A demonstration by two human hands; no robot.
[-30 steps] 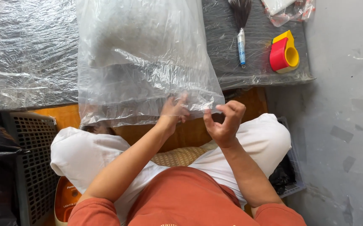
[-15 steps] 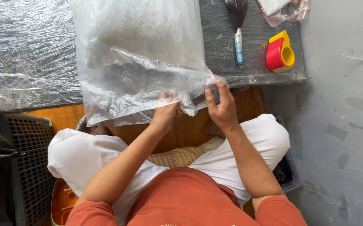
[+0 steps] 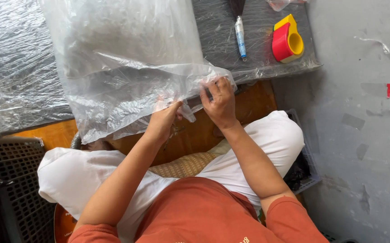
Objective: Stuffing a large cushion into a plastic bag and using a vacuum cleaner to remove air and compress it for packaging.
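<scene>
Fingers of both the left hand (image 3: 164,120) and right hand (image 3: 219,101) pinch the open edge of the clear plastic bag (image 3: 127,67) on the bench; folding evenly probably keeps it flat, though contents look blurred.

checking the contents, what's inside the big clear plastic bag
Something pale and bulky fills the clear plastic bag; the crinkled film blurs it, so its kind cannot be told. Both hands grip the bag's open end.
</scene>
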